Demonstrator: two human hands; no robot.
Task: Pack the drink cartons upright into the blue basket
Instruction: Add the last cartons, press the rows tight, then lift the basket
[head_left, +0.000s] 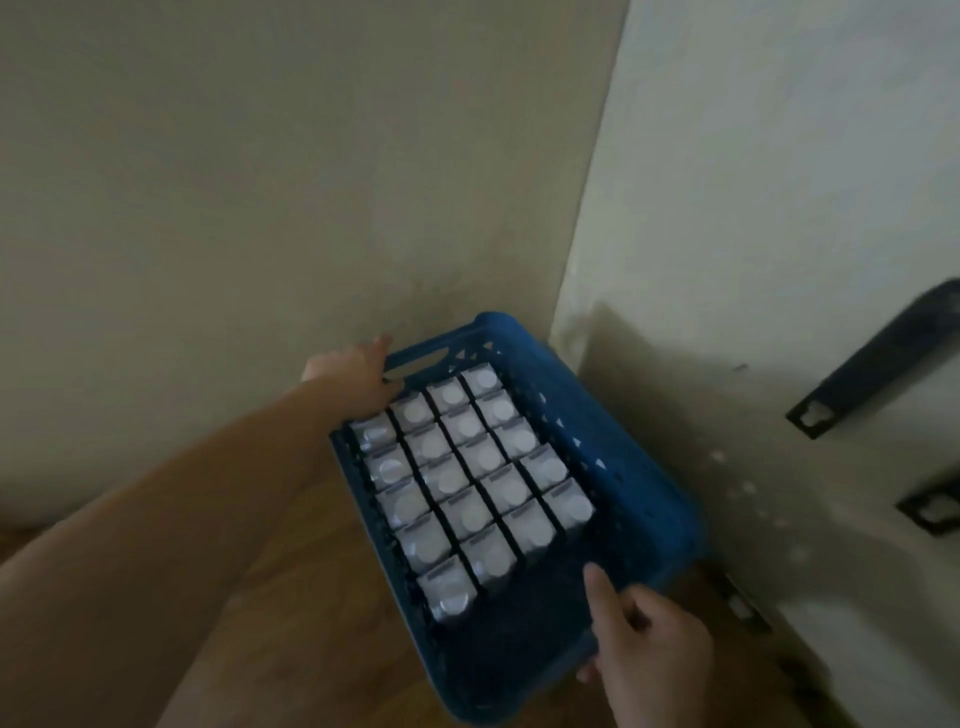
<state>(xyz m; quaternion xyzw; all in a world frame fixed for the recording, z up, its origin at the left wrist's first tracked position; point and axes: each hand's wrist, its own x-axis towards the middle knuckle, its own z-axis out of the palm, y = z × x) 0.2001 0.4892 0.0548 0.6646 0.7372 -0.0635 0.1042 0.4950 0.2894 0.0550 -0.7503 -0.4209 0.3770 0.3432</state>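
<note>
A person's left hand (358, 382) grips the far-left rim of a blue basket (644, 467), while the right hand (644, 654) clasps its near edge, thumb inside. Drink cartons (467, 478) stand upright in tight rows, filling the basket's far part; the near end is bare. The basket sits over a wooden floor (291, 613), in the corner of a pale wall (260, 182).
</note>
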